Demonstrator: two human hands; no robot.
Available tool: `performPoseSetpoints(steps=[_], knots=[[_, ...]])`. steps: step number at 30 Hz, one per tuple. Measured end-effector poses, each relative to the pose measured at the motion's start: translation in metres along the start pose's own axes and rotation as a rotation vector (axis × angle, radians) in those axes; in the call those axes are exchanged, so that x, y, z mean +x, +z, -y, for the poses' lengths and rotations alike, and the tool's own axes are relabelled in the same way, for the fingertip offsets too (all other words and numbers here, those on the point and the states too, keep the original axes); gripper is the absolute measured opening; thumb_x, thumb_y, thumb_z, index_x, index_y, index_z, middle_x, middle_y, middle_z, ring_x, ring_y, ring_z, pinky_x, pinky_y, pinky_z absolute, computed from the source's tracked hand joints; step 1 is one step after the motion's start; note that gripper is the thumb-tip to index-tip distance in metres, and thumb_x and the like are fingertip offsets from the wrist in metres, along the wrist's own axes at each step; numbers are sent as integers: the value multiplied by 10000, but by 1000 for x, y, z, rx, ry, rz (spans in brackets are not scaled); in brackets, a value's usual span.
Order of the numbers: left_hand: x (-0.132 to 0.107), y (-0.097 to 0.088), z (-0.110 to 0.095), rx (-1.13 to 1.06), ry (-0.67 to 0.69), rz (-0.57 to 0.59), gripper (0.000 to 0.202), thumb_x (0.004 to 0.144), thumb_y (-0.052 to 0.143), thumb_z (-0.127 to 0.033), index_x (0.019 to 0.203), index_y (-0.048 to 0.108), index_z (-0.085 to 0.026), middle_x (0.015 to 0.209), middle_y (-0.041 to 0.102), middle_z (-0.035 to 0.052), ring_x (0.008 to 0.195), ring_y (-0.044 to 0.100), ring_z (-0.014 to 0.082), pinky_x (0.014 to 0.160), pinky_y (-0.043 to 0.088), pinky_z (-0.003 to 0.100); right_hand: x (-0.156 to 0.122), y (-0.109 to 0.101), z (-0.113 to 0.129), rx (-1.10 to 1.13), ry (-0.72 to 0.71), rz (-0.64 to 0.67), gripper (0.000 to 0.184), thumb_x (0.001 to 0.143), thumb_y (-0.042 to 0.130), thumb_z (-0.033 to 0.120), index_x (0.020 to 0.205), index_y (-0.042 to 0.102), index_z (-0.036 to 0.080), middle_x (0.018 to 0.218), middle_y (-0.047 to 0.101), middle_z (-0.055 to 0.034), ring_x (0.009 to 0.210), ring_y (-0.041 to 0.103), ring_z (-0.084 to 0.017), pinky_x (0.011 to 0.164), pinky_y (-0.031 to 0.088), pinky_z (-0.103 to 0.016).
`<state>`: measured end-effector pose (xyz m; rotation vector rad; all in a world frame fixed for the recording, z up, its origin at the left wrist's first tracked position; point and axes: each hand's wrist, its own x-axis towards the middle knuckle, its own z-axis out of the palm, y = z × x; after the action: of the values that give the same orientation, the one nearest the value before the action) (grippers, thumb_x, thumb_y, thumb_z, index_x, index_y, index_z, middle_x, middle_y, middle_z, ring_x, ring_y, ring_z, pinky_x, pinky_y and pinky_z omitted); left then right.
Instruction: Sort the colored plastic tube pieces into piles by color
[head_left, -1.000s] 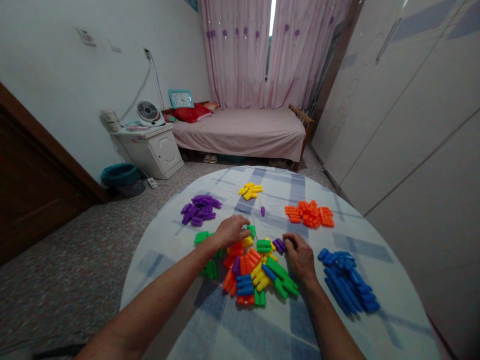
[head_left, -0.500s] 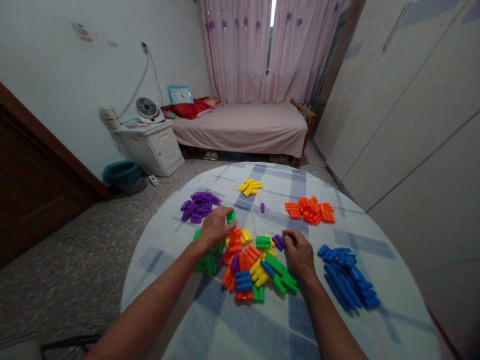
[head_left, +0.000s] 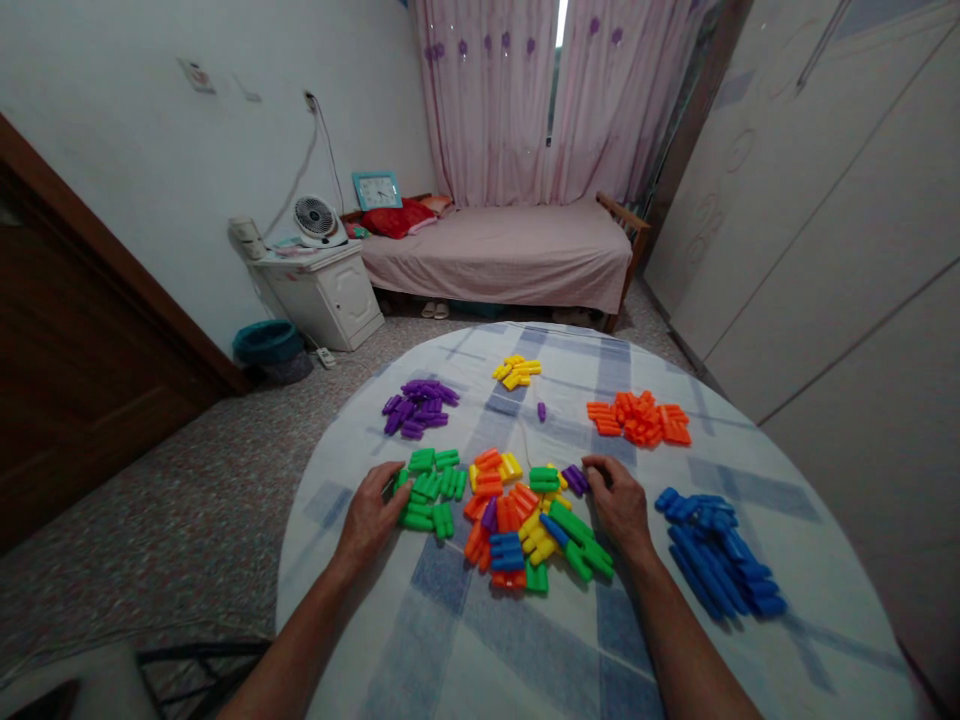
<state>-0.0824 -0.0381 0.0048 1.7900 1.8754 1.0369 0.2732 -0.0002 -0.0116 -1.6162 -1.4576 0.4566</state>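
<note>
Left hand point(head_left: 373, 512) at left edge of green plastic block pile point(head_left: 427, 487), thumb and forefinger apart, can't tell if pinching a piece. Right hand point(head_left: 619, 502) curled, fingertips at small purple ridged plastic block point(head_left: 575, 480), grip unclear; block sits beside multicoloured plastic block heap point(head_left: 508, 514), centre of blue-and-white checked tablecloth point(head_left: 517, 655).

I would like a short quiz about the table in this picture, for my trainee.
1. Which colour are the tube-shaped plastic blocks beside the left hand? A) orange B) green C) purple
2. True or false: in the picture, the orange plastic pile lies to the left of the yellow plastic pile.
3. Fill in: the small plastic block nearest the fingertips of the right hand is ____.
Key: 1. B; 2. False; 3. purple.
</note>
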Motion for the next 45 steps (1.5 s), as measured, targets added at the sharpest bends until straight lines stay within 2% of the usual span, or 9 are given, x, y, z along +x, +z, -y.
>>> performPoseSetpoints(steps=[6,11,16,19,23,27,31,40,45], knots=[[6,12,-14,-44,-6,-57,426,851,447,-437,1193,526,-194,1258,538,99,1200,493,232,1057,377,419,0,0,1,12,-22,-4,298,796,408,341,897,638,180,908,659,-66,856,594,-209,804,437,-344],[40,25,-58,69,209,-109,336,855,465,-345,1117,585,-173,1272,529,110,1234,453,233,1082,341,418,0,1,2,17,-18,0,293,810,397,334,892,633,180,915,654,-68,881,587,-212,831,426,-347],[89,77,-123,174,448,225,285,880,477,-290,1105,619,-188,1163,616,62,1148,511,177,1048,366,323,0,1,0,29,-13,7,291,816,401,338,901,630,179,917,648,-68,877,585,-214,824,426,-346],[109,119,-147,373,465,398,323,889,480,-347,1151,611,-208,1099,636,60,1090,535,186,990,405,324,0,1,-1,45,-10,16,286,819,408,338,909,629,181,924,652,-70,880,585,-215,817,430,-341],[119,157,-159,451,418,413,289,841,539,-366,1022,665,-179,1026,627,106,1016,561,244,879,460,372,1,0,-3,55,-15,26,280,817,419,344,898,631,180,905,658,-73,874,595,-217,811,438,-338],[124,170,-160,497,370,365,242,846,518,-302,961,670,-151,1037,594,132,1027,550,245,853,457,351,2,0,-5,51,-7,25,286,814,426,360,895,638,185,909,664,-72,878,602,-222,811,444,-342],[130,157,-152,516,329,310,215,842,526,-281,977,663,-186,1004,601,99,995,558,210,855,446,314,2,0,-6,52,-6,15,285,806,437,364,891,644,188,911,670,-74,868,605,-222,800,453,-342],[139,42,-74,609,216,100,258,850,472,-287,994,655,-176,996,599,101,967,549,235,861,436,351,0,1,1,16,-27,5,286,816,403,327,893,634,176,909,657,-72,874,589,-212,819,432,-336],[140,20,-44,718,165,68,258,834,488,-329,925,693,-204,949,626,92,908,569,246,821,460,359,1,0,1,16,-37,4,285,811,403,319,894,635,176,909,658,-70,871,585,-211,808,430,-337]])
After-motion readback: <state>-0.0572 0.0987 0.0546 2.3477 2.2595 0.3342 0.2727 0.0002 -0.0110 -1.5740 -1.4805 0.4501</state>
